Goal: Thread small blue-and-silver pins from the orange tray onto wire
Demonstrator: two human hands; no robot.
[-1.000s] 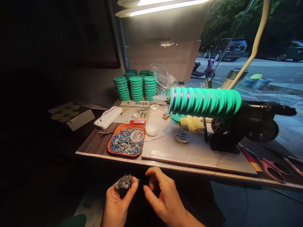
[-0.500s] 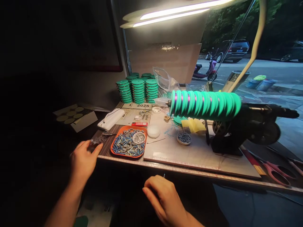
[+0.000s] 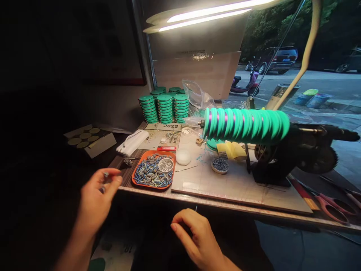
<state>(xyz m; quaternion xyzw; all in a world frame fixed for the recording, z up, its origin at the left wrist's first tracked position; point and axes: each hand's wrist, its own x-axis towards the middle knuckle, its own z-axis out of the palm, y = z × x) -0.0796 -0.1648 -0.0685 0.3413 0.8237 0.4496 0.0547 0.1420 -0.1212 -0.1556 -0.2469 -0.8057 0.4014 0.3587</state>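
My left hand [image 3: 98, 194] is over the table's left front corner, its fingers curled around small silvery metal bits [image 3: 105, 175] too small to name. Just beyond it, a cluster of thin dark metal pieces [image 3: 128, 162] lies on the wooden tabletop. In front of the table edge, my right hand [image 3: 197, 233] is closed with fingers bent inward; a thin blue rod-like piece [image 3: 196, 208] sticks up behind its knuckles. Between the hands sits an orange tray [image 3: 133, 181] full of blue ribbed rods and grey cylinders. Inside it stands a small white dish [image 3: 166, 165] of tiny silvery parts.
A black geared winding machine [image 3: 270, 171] carries a row of green foam spools [image 3: 245, 124] at right. Stacked green spools [image 3: 164, 109] stand at the back. A round dish of grey beads [image 3: 220, 165], a white lid [image 3: 183, 157] and pink-handled scissors [image 3: 329, 207] lie on the table.
My left hand has drawn back toward me and slightly left, away from the cluster of dark metal pieces, which now lies on the table. My right hand has barely moved.
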